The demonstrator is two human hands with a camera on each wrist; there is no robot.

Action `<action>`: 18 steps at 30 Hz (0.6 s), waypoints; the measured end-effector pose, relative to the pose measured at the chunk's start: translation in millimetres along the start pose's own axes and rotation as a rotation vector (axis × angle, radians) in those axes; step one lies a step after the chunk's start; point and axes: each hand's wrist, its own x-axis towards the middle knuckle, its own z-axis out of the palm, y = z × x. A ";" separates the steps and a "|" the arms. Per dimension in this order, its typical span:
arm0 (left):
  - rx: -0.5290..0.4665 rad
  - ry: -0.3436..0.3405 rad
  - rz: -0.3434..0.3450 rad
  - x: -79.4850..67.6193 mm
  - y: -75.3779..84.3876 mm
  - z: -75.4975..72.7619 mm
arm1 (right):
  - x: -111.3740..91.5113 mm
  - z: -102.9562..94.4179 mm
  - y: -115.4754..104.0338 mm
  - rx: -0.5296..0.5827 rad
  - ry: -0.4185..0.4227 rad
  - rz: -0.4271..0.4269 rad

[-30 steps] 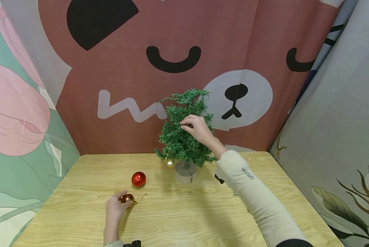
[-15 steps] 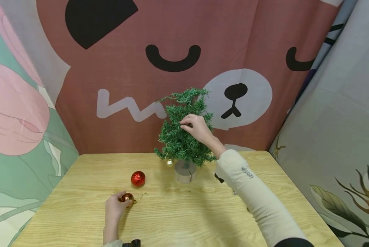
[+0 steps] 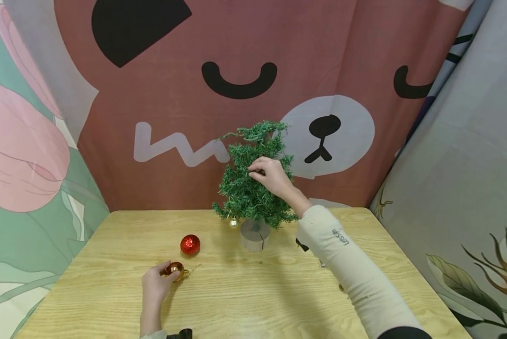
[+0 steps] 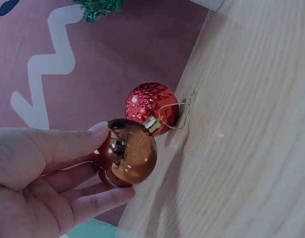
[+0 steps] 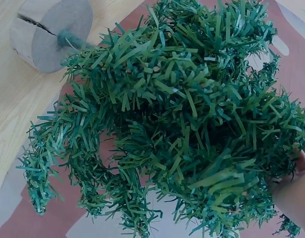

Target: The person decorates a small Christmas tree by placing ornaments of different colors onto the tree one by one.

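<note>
My left hand [image 3: 156, 282] grips a shiny copper-coloured Christmas bauble [image 4: 130, 151] between thumb and fingers, close over the table. A gold cord loop [image 4: 184, 111] hangs from its cap. Just behind it lies a faceted red bauble [image 3: 190, 245]. My right hand [image 3: 270, 176] pinches a branch at the middle of a small artificial Christmas tree [image 3: 245, 193]. In the right wrist view green needles hide most of that hand, with only part of it showing at the right edge. A small pale gold bauble [image 3: 234, 222] hangs from a low left branch.
The tree stands on a round wooden base [image 3: 254, 236] towards the back of the wooden table [image 3: 228, 306]. A small black item [image 3: 301, 245] lies partly behind the right sleeve [image 3: 342, 254]. Printed curtains [image 3: 173, 103] enclose the back and sides.
My left hand has shifted slightly left with the copper bauble, which has turned a little. The right hand keeps its place at the tree.
</note>
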 end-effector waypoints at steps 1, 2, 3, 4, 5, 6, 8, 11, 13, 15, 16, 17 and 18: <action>-0.005 0.001 -0.003 -0.5 0.1 -0.3 | 0.1 0.2 0.1 -0.002 0.000 0.001; -0.013 0.003 -0.003 -0.9 0.2 -0.5 | 0.1 0.5 0.1 -0.003 0.000 0.001; -0.019 0.009 0.001 -1.2 0.4 -0.7 | 0.1 0.7 0.0 -0.005 0.000 0.002; -0.024 0.013 0.003 -1.4 0.7 -0.8 | -0.1 0.8 -0.1 -0.005 0.000 0.003; -0.029 0.019 0.005 -1.5 0.9 -0.6 | -0.3 1.0 -0.1 -0.006 0.000 0.004; -0.036 0.021 0.009 -1.6 1.4 -0.7 | -0.5 1.2 -0.1 -0.007 -0.001 0.005; -0.048 0.033 0.014 -1.9 2.3 -0.8 | -0.7 1.5 -0.1 -0.007 -0.001 0.006; -0.076 0.046 0.015 -2.4 4.0 -1.2 | -0.8 1.6 0.3 -0.009 0.002 0.005; -0.097 0.057 0.015 -2.6 6.0 -2.3 | -0.6 1.5 0.5 -0.008 0.005 0.005; -0.118 0.067 0.017 -2.9 8.8 -4.1 | -0.5 1.3 0.7 -0.008 0.007 0.004; -0.126 0.072 0.018 -3.0 10.6 -5.3 | -0.4 1.3 0.8 -0.007 0.007 0.004; -0.134 0.079 0.023 -3.3 12.6 -6.5 | -0.3 1.3 1.0 -0.006 0.007 0.004; -0.144 0.082 0.021 -3.5 14.8 -8.0 | -0.2 1.4 1.1 -0.005 0.006 0.004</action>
